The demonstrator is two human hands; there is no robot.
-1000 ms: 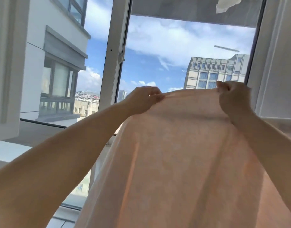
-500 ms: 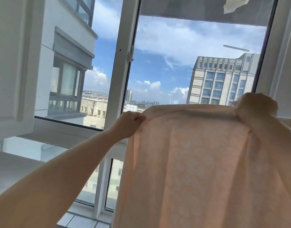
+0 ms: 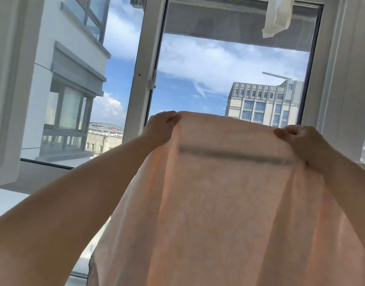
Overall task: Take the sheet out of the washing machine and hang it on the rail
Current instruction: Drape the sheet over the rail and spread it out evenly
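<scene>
A person's left hand (image 3: 162, 125) and right hand (image 3: 301, 139), held well apart with arms raised, each pinch a top corner of a thin, pale peach cotton sheet (image 3: 218, 203), stretched taut before a white-framed window (image 3: 145, 65). A dark horizontal bar shows faintly through the fabric just below its top edge. A white cloth (image 3: 277, 16) hangs at far upper right.

Two bare forearms in view, no sleeves on either. The left hand (image 3: 161, 129) and right hand (image 3: 301, 139) carry no rings or watch.
</scene>
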